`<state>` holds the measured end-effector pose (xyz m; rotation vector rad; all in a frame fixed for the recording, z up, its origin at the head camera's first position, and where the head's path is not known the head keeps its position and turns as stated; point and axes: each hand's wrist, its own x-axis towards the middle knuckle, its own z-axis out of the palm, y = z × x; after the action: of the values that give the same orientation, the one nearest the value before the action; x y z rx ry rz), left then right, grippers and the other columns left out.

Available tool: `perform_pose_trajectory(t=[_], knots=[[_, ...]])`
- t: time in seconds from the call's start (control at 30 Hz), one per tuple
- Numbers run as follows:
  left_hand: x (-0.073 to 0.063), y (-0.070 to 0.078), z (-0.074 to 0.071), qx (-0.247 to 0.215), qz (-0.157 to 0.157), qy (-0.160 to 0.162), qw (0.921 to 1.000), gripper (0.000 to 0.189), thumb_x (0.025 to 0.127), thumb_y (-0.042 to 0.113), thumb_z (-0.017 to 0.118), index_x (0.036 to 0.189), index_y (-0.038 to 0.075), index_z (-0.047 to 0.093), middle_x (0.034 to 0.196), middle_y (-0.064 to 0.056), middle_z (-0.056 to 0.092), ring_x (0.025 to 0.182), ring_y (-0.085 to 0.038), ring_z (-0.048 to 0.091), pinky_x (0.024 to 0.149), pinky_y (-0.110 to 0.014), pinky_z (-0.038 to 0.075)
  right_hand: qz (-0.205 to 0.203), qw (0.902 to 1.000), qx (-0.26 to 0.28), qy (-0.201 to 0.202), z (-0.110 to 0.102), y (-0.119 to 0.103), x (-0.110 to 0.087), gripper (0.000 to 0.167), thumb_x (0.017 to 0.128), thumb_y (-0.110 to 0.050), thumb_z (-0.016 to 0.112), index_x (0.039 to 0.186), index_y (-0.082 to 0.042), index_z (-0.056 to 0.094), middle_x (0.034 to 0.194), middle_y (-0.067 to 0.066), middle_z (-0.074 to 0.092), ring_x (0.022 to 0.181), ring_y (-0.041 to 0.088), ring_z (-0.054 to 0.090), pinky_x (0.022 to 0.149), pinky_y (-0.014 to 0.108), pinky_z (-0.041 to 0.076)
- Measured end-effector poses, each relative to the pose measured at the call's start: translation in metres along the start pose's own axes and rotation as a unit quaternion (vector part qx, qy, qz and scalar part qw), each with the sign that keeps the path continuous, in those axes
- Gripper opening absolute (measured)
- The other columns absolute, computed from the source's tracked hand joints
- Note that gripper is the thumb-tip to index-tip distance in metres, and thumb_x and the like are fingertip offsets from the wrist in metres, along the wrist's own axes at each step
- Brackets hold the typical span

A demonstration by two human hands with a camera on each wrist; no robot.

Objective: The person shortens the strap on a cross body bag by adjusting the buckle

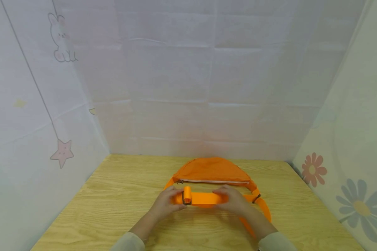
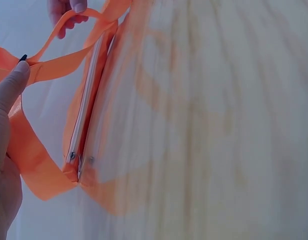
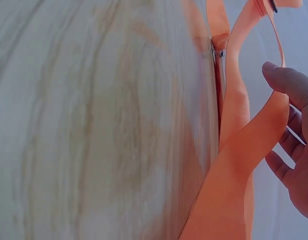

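Note:
An orange waist bag (image 1: 213, 169) lies on the table, its pale zipper (image 1: 213, 181) facing me. My left hand (image 1: 164, 204) grips the orange strap (image 1: 205, 198) beside a black slider buckle (image 1: 183, 198), where the webbing forms a small upright loop. In the left wrist view the left thumb (image 2: 11, 85) presses at that buckle. To the right, my right hand (image 1: 234, 200) pinches the same strap between thumb and fingers. The right wrist view shows the webbing (image 3: 266, 125) bending down from the right hand (image 3: 299, 125). Between the hands the strap is stretched in front of the bag.
Strap webbing (image 1: 265, 211) curves over the table at the right, with a second black fitting (image 1: 256, 198) on it. The wood-grain table (image 1: 113, 195) is bordered by a pale cloth backdrop (image 1: 176, 122) behind and printed cloth walls (image 1: 348, 157) at both sides.

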<state>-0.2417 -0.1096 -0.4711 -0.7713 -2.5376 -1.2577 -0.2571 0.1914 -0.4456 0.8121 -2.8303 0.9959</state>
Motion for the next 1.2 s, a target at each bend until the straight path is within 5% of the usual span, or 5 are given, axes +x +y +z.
perform_pose_trajectory(t=[0.5,0.87,1.2], knots=[[-0.002,-0.002,-0.002,-0.009,0.013,-0.003,0.9999,0.052,0.079,0.023,0.082,0.125,0.005,0.066,0.104,-0.002,0.063,0.089,-0.008,0.050,0.077,-0.022,0.047,0.054,0.9985,-0.003,0.002,-0.005,0.021,-0.012,0.051,0.078,-0.020,0.082,0.125,-0.008,0.066,0.124,0.010,0.059,0.119,0.039,0.053,0.098,0.060,0.043],[-0.002,-0.002,-0.003,0.013,0.004,-0.005,0.9999,0.053,0.079,0.027,0.082,0.125,0.006,0.066,0.107,-0.001,0.064,0.092,-0.010,0.050,0.080,-0.024,0.046,0.050,0.9986,-0.015,0.002,-0.009,0.028,-0.015,0.050,0.077,-0.022,0.082,0.123,-0.006,0.067,0.120,0.006,0.062,0.113,0.033,0.057,0.089,0.050,0.051],[-0.002,-0.002,-0.004,0.009,-0.019,-0.011,0.9997,0.053,0.078,0.028,0.082,0.125,0.009,0.067,0.102,0.004,0.060,0.087,-0.007,0.046,0.076,-0.022,0.042,0.054,0.9972,-0.047,0.023,-0.014,0.041,-0.020,0.049,0.075,-0.026,0.085,0.118,-0.009,0.070,0.119,0.008,0.062,0.114,0.035,0.056,0.095,0.056,0.047]])
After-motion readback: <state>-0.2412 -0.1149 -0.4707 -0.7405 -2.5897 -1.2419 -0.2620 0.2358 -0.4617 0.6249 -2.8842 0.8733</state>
